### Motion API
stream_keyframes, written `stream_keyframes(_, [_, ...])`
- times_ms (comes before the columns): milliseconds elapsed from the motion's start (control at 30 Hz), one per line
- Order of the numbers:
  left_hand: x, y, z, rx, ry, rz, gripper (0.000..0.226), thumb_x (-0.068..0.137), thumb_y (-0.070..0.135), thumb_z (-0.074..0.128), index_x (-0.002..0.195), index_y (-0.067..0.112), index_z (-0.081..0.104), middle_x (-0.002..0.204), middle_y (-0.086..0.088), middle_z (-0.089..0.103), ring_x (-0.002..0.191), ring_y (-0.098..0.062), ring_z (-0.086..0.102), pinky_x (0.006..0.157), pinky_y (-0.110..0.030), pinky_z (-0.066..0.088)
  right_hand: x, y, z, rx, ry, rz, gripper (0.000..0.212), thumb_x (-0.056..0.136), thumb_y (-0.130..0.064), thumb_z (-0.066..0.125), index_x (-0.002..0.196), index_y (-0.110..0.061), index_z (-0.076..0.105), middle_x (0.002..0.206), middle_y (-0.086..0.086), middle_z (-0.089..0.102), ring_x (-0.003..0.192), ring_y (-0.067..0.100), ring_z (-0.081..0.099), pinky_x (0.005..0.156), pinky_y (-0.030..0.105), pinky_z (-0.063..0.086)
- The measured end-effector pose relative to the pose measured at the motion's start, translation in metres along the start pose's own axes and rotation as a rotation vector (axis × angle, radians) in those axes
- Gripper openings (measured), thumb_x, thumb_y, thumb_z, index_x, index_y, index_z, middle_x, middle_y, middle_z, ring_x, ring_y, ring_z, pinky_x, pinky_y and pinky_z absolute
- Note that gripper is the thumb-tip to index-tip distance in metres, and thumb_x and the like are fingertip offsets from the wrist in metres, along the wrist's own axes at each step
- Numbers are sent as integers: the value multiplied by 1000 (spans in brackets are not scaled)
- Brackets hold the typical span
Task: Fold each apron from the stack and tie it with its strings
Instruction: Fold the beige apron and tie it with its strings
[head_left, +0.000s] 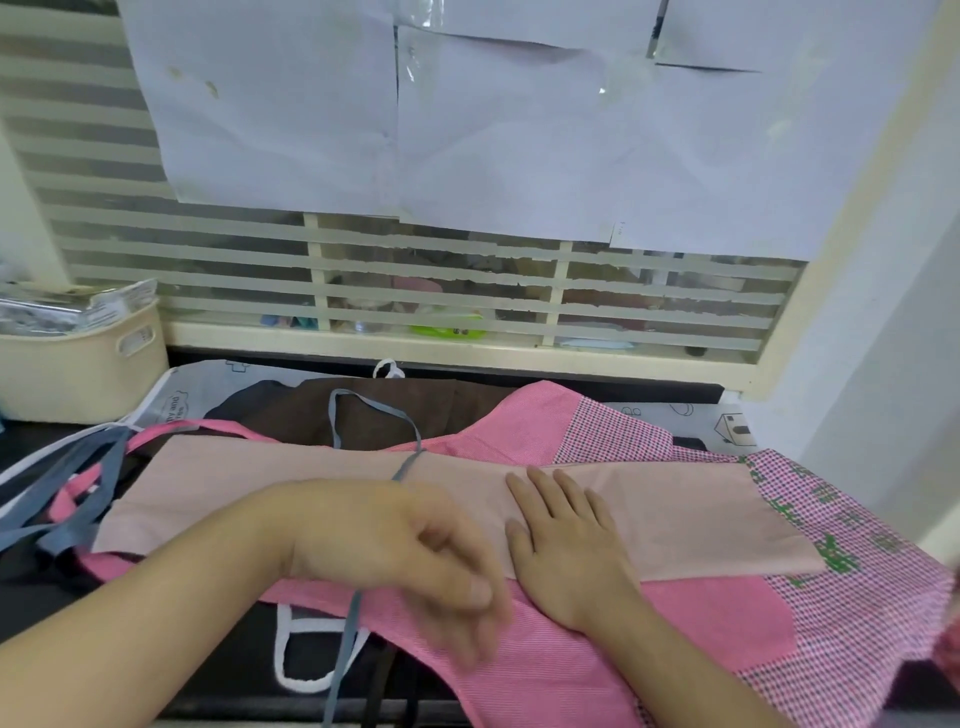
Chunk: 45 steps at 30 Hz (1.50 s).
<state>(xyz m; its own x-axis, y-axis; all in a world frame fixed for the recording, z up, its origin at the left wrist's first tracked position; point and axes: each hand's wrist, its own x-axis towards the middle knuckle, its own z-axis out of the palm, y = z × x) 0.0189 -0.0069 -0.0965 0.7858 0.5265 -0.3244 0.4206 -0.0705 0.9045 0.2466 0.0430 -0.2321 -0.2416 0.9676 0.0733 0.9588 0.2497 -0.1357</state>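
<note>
A long, soft, pale pink apron (322, 499), folded into a flat strip, lay across the middle of the frame on top of a bright pink apron (717, 618) with little checks and green marks at the right. A thin grey-blue string (405, 462) looped up behind the strip, went round its middle, and hung down at the lower centre of the frame. The right hand (566, 545) lay flat on the strip with straight fingers, pressing it down and holding nothing. The left hand (400, 551) was blurry and sat over the strip where the string came out; its fingers were curled, but I could not tell if they pinched the string. The step looked like tying the strip with its string. To do it well, the flat hand should press near the string so the folds do not pop open, and the other hand should pull the string snug and straight, not too hard, or the soft cloth would bunch up. More loose strings (78, 499), grey-blue and pink, lay in a tangle at the left. A brown cloth (389, 410) lay behind, in the upper middle.
</note>
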Motion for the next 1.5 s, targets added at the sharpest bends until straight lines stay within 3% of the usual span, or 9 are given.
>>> stream_keyframes(100, [33, -27, -13, 310, 645, 67, 24, 102, 17, 58, 116, 26, 76, 118, 13, 73, 112, -4, 65, 111, -38, 48, 0, 2, 0, 4, -7, -3, 62, 107, -54, 11, 166, -38, 6, 175, -9, 4, 161, 19, -1, 131, 46, 0])
stream_keyframes(167, [51, -40, -16, 609, 833, 26, 45, 97, 42, 43, 135, 32, 65, 143, 15, 59, 135, -6, 51, 121, -33, 34, 0, 1, 0, 15, -6, -5, 62, 107, -53, 12, 166, -38, 6, 176, -9, 2, 161, 19, -1, 130, 46, -1])
stream_keyframes(300, [89, -91, 6, 827, 637, -336, 66, 100, 70, 10, 163, 51, 6, 175, 14, -4, 162, -26, -9, 129, -52, -4, 0, 0, -2, 39, -14, -18, 62, 108, -53, 16, 166, -40, 0, 174, -15, -9, 161, 16, -8, 130, 45, -5])
stream_keyframes(400, [95, -103, 17, 901, 660, -385, 64, 100, 71, 6, 160, 55, -10, 172, 18, -17, 160, -25, -21, 127, -57, -12, 2, 19, -5, 49, -45, -34, 60, 108, -55, 16, 166, -43, 2, 174, -14, -8, 161, 14, -10, 130, 43, -7])
stream_keyframes(767, [96, -111, 13, 971, 671, -418, 91, 75, 99, -5, 157, 60, -15, 172, 18, -18, 160, -25, -20, 126, -57, -14, -22, 199, -46, 16, 4, 502, 68, 104, -60, 19, 165, -29, 18, 173, 6, 17, 158, 31, 15, 129, 49, 15])
stream_keyframes(933, [98, -108, 15, 967, 679, -424, 102, 63, 101, -16, 157, 61, -14, 172, 18, -18, 160, -25, -19, 126, -57, -13, -44, 203, -68, 179, 129, 678, 35, 87, -42, 56, 98, -9, 58, 98, 9, 63, 90, 26, 61, 79, 39, 54])
stream_keyframes(1200, [95, -103, 17, 954, 657, -436, 99, 67, 99, -10, 158, 59, -13, 172, 17, -18, 160, -25, -18, 127, -57, -13, -54, 214, -119, 595, -225, 739, 34, 77, -35, 83, 78, -12, 58, 56, -1, 47, 55, 18, 42, 56, 28, 32])
stream_keyframes(1367, [94, -101, 17, 952, 645, -452, 92, 80, 98, 6, 160, 56, -11, 173, 15, -18, 160, -25, -19, 126, -57, -14, -66, 194, -110, 1589, 198, 689, 27, 97, -27, 69, 116, -8, 71, 88, 7, 68, 74, 23, 70, 58, 33, 60])
stream_keyframes(1500, [93, -98, 17, 906, 626, -456, 108, 68, 108, 11, 160, 56, -11, 173, 15, -18, 159, -26, -23, 125, -57, -17, -74, 143, -91, 1598, 17, 659, 36, 100, -33, 64, 122, -5, 65, 109, 25, 76, 96, 40, 77, 66, 41, 66])
